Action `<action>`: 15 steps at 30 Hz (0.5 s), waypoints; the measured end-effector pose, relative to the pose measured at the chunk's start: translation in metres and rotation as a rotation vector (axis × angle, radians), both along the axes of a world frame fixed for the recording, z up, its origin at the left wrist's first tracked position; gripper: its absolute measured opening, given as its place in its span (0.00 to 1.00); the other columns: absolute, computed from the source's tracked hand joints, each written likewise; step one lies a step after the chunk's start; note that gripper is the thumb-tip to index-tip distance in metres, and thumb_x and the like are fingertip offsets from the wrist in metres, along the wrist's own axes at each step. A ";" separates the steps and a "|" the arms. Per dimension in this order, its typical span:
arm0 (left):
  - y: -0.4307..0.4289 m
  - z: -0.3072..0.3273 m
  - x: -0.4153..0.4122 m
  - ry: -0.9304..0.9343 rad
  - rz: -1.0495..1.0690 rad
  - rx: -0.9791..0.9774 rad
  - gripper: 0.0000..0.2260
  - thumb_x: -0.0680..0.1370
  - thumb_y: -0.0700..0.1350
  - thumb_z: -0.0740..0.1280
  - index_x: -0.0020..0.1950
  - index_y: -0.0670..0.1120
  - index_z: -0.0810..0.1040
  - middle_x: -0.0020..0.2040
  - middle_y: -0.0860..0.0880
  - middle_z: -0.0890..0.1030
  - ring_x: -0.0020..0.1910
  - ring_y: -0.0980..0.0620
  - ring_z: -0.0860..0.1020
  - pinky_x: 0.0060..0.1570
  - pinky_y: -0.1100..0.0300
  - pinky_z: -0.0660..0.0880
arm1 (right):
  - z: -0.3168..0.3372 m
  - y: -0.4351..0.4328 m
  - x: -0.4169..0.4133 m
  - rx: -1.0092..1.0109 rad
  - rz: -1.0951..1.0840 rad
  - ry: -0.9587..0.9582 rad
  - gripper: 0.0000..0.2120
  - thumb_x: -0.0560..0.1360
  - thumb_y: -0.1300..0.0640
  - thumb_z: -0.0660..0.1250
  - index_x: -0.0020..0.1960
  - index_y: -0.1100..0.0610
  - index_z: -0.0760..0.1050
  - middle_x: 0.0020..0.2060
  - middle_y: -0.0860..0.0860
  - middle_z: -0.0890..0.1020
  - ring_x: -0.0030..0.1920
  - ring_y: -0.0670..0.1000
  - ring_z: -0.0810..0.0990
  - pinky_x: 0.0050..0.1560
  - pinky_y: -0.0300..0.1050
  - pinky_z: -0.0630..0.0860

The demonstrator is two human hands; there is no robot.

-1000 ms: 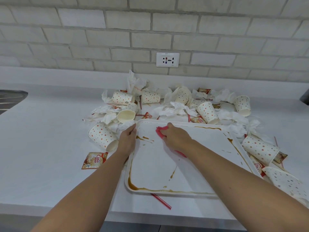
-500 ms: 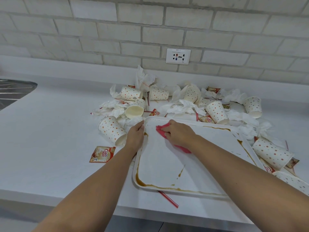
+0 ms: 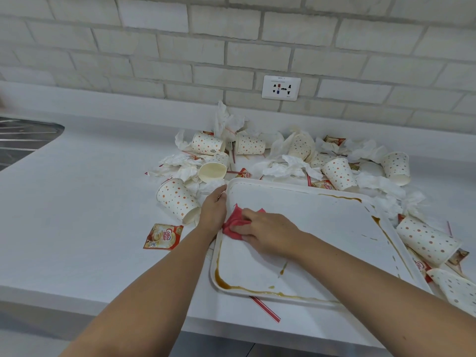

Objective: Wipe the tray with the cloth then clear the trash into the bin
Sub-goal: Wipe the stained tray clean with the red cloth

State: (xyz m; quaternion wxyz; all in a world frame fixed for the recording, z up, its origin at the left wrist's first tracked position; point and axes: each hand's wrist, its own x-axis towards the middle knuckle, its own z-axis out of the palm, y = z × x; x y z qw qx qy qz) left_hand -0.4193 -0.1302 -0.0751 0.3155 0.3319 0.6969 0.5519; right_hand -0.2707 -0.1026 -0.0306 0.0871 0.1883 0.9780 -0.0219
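Now L hand [image 3: 213, 210] grips tray [image 3: 322, 228] rim, R hand [image 3: 268, 233] fingers [image 3: 247, 229] flat on cloth [image 3: 230, 226] — sachet [image 3: 163, 237] reads "Coffee mate".

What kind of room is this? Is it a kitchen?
Probably a kitchen or break room. There's a long white worktop with a metal sink at its left end, a wall socket on the brick wall behind, and used paper cups and coffee creamer sachets piled beside the tray.
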 end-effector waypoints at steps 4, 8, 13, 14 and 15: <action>0.002 -0.001 0.002 -0.033 0.012 0.048 0.16 0.82 0.40 0.51 0.66 0.44 0.73 0.57 0.49 0.77 0.58 0.51 0.75 0.61 0.57 0.72 | -0.002 0.002 -0.017 0.004 -0.133 0.071 0.17 0.82 0.54 0.53 0.68 0.47 0.71 0.60 0.51 0.69 0.52 0.55 0.76 0.42 0.46 0.68; 0.001 -0.002 0.002 0.011 0.000 0.069 0.16 0.83 0.38 0.50 0.63 0.41 0.74 0.49 0.52 0.77 0.52 0.53 0.75 0.46 0.73 0.72 | -0.008 0.023 -0.047 -0.001 -0.306 0.144 0.13 0.80 0.58 0.57 0.61 0.52 0.75 0.60 0.53 0.70 0.50 0.57 0.78 0.39 0.45 0.65; 0.000 -0.001 0.002 0.079 -0.015 0.099 0.16 0.83 0.38 0.51 0.65 0.41 0.74 0.55 0.51 0.76 0.55 0.55 0.73 0.51 0.69 0.68 | -0.004 0.047 -0.068 -0.015 -0.429 0.119 0.16 0.80 0.57 0.55 0.65 0.52 0.73 0.68 0.54 0.66 0.58 0.57 0.76 0.49 0.48 0.71; 0.000 -0.003 0.002 0.077 -0.012 0.104 0.16 0.83 0.38 0.51 0.65 0.42 0.74 0.55 0.51 0.77 0.55 0.55 0.74 0.51 0.67 0.68 | -0.002 0.052 -0.071 -0.021 -0.454 0.110 0.17 0.80 0.57 0.55 0.66 0.52 0.72 0.69 0.54 0.64 0.60 0.57 0.75 0.51 0.48 0.71; 0.000 -0.004 0.001 0.074 -0.008 0.108 0.16 0.82 0.38 0.51 0.64 0.42 0.74 0.54 0.51 0.77 0.55 0.53 0.74 0.52 0.65 0.68 | 0.000 0.056 -0.074 -0.026 -0.483 0.100 0.17 0.80 0.57 0.55 0.67 0.51 0.71 0.68 0.54 0.64 0.60 0.57 0.75 0.52 0.48 0.71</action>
